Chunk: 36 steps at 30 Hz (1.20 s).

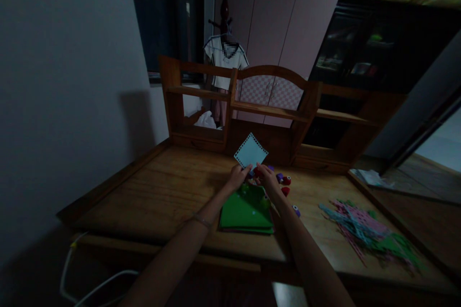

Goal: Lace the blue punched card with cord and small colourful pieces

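A light blue square sheet (251, 152), with a row of small dark holes along its edges, is held up cornerwise above the table. My left hand (238, 177) pinches it near its lowest corner. At the lower right edge, the closed fingers of my right hand (267, 176) meet the same sheet; their exact grip is hard to see in the dim light. Below both hands lies a stack of green sheets (245, 213), with a green rounded piece (265, 201) on it. Small red pieces (286, 181) and purple pieces (280, 178), some with an eye, are scattered beside my right hand.
A tangled pile of pink, blue and green strips (374, 230) lies on the wooden table (144, 196) at right. Along the back edge stands a wooden shelf unit (266, 110). The wall (72, 81) rises at left, and a white cable (66, 268) hangs at the lower left.
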Tool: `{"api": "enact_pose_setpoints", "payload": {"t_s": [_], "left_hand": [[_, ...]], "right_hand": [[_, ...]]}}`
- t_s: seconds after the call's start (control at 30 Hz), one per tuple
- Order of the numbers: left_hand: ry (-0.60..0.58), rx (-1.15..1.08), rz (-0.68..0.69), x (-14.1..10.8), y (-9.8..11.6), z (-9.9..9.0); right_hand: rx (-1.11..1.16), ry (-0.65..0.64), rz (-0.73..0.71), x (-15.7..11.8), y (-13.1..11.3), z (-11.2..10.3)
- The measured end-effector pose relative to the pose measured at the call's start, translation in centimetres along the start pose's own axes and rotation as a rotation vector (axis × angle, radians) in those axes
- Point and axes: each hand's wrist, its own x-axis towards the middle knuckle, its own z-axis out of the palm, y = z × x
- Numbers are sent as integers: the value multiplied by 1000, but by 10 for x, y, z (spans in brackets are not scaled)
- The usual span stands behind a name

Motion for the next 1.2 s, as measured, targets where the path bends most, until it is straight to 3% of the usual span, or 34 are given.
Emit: {"api": "enact_pose_setpoints", "payload": {"t_s": [0.37, 0.7, 1.2], "left_hand": [[-11, 30, 13, 1, -3, -2], [-55, -52, -8, 0, -5, 2], [-38, 10, 44, -3, 3, 0]], "right_hand": [[22, 15, -65, 0, -4, -7], [54, 8, -33, 4, 0, -10], [52, -13, -6, 0, -1, -6]]}}
